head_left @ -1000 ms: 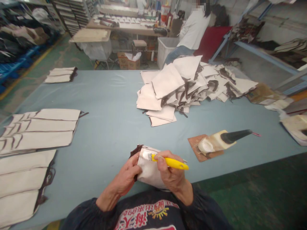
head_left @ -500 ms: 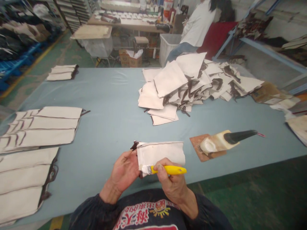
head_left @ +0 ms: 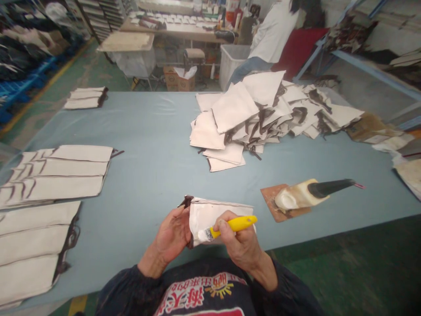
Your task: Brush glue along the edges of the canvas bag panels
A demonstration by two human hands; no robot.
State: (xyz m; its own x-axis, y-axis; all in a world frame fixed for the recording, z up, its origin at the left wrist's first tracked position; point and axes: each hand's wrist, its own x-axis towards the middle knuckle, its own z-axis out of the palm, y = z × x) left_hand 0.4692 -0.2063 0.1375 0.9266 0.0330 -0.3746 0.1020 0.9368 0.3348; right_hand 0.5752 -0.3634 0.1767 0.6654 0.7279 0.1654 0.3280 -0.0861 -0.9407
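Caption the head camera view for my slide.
Right hand holds a yellow-handled brush on a pale piece, left hand at its dark-edged end.

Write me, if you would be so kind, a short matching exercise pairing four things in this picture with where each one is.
Things:
1. Yellow-handled brush
2. Brown board
3. Left hand
4. Jumbled pile

Places:
A. Under the cream container
B. Toward the far side of the blue-grey table, right of centre
C. In the right hand
D. At the left end of the pale piece being brushed

Right pairs: 1-C, 2-A, 3-D, 4-B.
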